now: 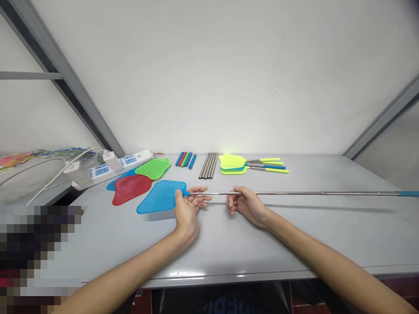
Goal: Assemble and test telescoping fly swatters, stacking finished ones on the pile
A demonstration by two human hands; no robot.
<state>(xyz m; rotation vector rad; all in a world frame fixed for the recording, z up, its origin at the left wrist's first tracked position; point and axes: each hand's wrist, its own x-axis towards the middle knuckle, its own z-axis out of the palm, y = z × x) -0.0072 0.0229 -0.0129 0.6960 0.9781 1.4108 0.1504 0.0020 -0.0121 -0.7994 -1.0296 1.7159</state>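
Observation:
A blue plastic fly swatter head (160,197) lies flat on the grey table (294,235), its neck joined to a long steel telescopic shaft (294,192). The shaft runs right and ends in a blue handle (409,193) at the frame edge. My left hand (186,212) pinches the shaft at the swatter's neck. A little further right, my right hand (245,205) closes around the shaft between thumb and fingers. Beside the blue head lie a red swatter head (131,189), a green one (153,168) and a partly covered blue one (118,183).
Along the back wall lie several coloured handle grips (186,160), several steel tubes (208,165) and a stack of assembled yellow-green swatters (232,162). A white power strip (131,160) with plugs and cables sits back left. A blurred patch covers the lower left.

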